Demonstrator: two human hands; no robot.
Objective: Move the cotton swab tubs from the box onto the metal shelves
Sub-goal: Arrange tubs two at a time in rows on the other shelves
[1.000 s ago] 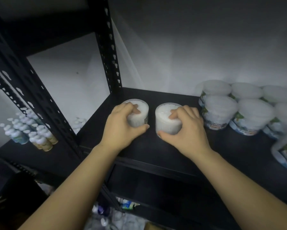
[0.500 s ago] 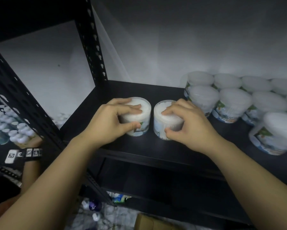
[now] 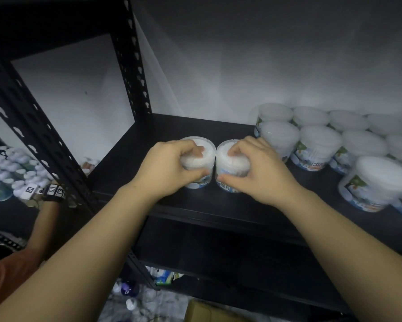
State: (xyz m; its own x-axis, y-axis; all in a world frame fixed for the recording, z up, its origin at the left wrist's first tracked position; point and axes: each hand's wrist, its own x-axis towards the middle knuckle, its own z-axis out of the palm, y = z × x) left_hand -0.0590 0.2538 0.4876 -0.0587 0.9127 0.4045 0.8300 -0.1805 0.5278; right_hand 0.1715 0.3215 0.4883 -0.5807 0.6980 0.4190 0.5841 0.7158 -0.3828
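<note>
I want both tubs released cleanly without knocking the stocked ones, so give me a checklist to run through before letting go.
1. Left hand grips the left tub: ok.
2. Right hand grips the right tub: ok.
3. Both tubs upright: ok.
4. Tub bases flat on the shelf: cannot tell.
5. Gap between the right hand and the stocked tubs: narrow, ok.
6. Bare shelf left of the tubs: ok.

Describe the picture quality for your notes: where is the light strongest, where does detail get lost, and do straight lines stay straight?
Head view: light is strongest on the white wall behind the shelf; the corners fall into dark vignette; the stocked tubs at right look soft and washed out, labels barely readable; wide-angle distortion splays the perforated uprights; the left hand and right hand are evenly lit.
</note>
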